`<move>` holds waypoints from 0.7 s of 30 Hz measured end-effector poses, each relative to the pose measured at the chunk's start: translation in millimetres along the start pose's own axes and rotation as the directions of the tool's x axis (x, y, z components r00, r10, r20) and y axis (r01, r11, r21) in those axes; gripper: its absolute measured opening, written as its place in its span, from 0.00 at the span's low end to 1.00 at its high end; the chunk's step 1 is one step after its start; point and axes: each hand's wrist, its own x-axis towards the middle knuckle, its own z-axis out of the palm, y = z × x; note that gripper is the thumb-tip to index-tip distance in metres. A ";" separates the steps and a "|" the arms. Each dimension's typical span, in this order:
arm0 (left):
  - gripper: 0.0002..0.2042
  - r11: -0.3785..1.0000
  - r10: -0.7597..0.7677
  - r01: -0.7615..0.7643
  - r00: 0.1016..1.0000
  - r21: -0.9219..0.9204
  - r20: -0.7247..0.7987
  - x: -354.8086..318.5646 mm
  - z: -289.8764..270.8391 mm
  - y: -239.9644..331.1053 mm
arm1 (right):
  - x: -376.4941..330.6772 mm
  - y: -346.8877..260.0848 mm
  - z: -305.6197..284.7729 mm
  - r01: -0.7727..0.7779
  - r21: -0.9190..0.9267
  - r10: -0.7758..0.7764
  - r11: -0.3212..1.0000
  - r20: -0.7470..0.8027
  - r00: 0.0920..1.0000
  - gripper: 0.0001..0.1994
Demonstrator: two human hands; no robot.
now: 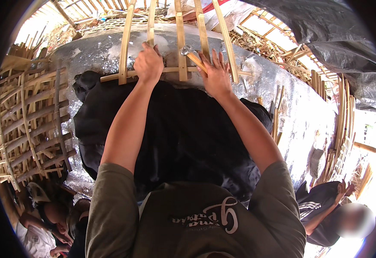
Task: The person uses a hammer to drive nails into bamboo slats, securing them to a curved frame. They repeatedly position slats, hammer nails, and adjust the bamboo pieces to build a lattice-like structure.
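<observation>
Fingers (150, 48) grip pale bamboo slats (181, 56) (flat, nailed crosswise); hammer (191, 53) alongside.

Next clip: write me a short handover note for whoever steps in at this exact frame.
Left hand: closed on an upright bamboo slat where it crosses the horizontal slat.
Right hand: holds a hammer, head beside the next upright slat.
Frame lies over a silver-wrapped form; black sheet drapes below.
Done: several uprights laid across the horizontal slat.
Left: cannot tell which joints are fastened.
</observation>
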 end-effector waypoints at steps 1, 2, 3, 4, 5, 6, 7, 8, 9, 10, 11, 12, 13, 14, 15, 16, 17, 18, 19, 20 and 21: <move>0.19 1.000 0.008 -0.007 1.000 0.010 -0.008 -0.1 1.5 -0.8 | -0.1 0.1 -4.5 0.025 -0.032 -0.026 0.999 -0.038 0.999 0.25; 0.19 1.000 0.010 -0.010 1.000 0.003 -0.023 -0.4 4.1 -0.2 | -0.9 2.0 -11.0 0.049 -0.065 -0.054 0.997 -0.076 0.996 0.24; 0.19 1.000 0.011 -0.011 0.999 0.001 -0.039 -0.1 6.8 -0.8 | -0.6 1.7 -19.3 0.073 -0.094 -0.084 0.993 -0.112 0.990 0.23; 0.19 1.000 0.006 -0.006 0.999 0.005 -0.054 -0.8 8.8 -4.1 | -0.7 3.8 -27.2 0.113 -0.076 -0.121 0.991 -0.111 0.986 0.22; 0.19 1.000 0.017 -0.016 0.998 0.007 -0.067 -0.8 10.8 -7.1 | -0.3 8.2 -38.4 0.152 -0.058 -0.158 0.987 -0.111 0.981 0.21; 0.20 1.000 0.030 -0.030 0.997 0.001 -0.077 -0.8 13.6 -7.1 | 0.3 8.8 -52.8 0.187 -0.048 -0.191 0.981 -0.111 0.975 0.20; 0.20 0.999 0.043 -0.043 0.995 0.003 -0.089 -0.6 15.5 -9.0 | -3.7 -2.5 -72.5 0.183 -0.022 -0.185 0.983 -0.160 0.970 0.16; 0.20 0.999 0.035 -0.035 0.996 0.002 -0.085 -1.1 16.3 -11.7 | -5.9 -12.3 -88.6 0.112 0.037 -0.110 0.993 -0.049 0.993 0.15; 0.20 0.999 0.037 -0.037 0.996 0.002 -0.082 -1.1 14.9 -9.7 | -8.8 -18.8 -104.7 0.027 0.088 -0.033 0.996 0.060 0.998 0.15; 0.20 0.999 0.038 -0.038 0.996 0.003 -0.079 -1.0 13.2 -8.1 | -11.9 -21.6 -111.9 -0.062 0.129 0.039 0.990 0.172 0.984 0.14; 0.19 1.000 0.029 -0.029 0.997 0.001 -0.076 -1.8 10.8 -7.9 | -17.9 -18.2 -104.6 0.085 0.155 -0.089 0.984 0.023 0.996 0.12; 0.19 1.000 0.024 -0.024 0.997 -0.005 -0.073 -3.4 8.3 -5.7 | -21.1 -20.1 -107.7 0.062 0.243 -0.082 0.968 0.074 0.994 0.12; 0.18 1.000 0.018 -0.019 0.997 -0.012 -0.071 -4.2 6.4 -3.8 | -23.8 -24.7 -111.3 0.035 0.328 -0.080 0.944 0.124 0.989 0.11; 0.18 1.000 0.017 -0.018 0.998 -0.020 -0.063 -3.7 4.9 -2.1 | -25.0 -27.6 -112.7 0.004 0.410 -0.082 0.912 0.174 0.981 0.11; 0.17 1.000 0.015 -0.016 0.998 -0.025 -0.056 -3.6 2.3 -2.2 | -24.0 -28.1 -110.9 0.053 0.468 -0.133 0.882 0.139 0.981 0.10; 0.17 0.999 0.012 -0.014 0.999 -0.029 -0.049 -3.7 1.2 -2.1 | -22.4 -25.2 -108.5 0.088 0.467 -0.163 0.880 0.122 0.979 0.09; 0.17 0.999 0.017 -0.019 0.998 -0.033 -0.057 -3.9 2.2 -2.0 | -20.2 -21.5 -105.1 0.124 0.465 -0.194 0.876 0.106 0.975 0.09; 0.17 0.999 0.020 -0.022 0.998 -0.033 -0.064 -3.7 3.7 -3.5 | -18.0 -19.9 -102.0 0.160 0.467 -0.226 0.870 0.090 0.970 0.09; 0.17 0.999 0.023 -0.025 0.997 -0.032 -0.072 -3.3 5.0 -5.3 | -16.6 -20.7 -100.5 0.138 0.408 -0.212 0.903 0.140 0.967 0.09; 0.17 1.000 0.021 -0.023 0.997 -0.020 -0.072 -2.8 5.9 -7.1 | -15.5 -22.4 -99.1 0.119 0.346 -0.193 0.931 0.189 0.963 0.10; 0.17 1.000 0.022 -0.023 0.997 -0.016 -0.071 -2.1 6.4 -5.3 | -13.9 -21.9 -100.0 0.100 0.274 -0.168 0.956 0.236 0.957 0.10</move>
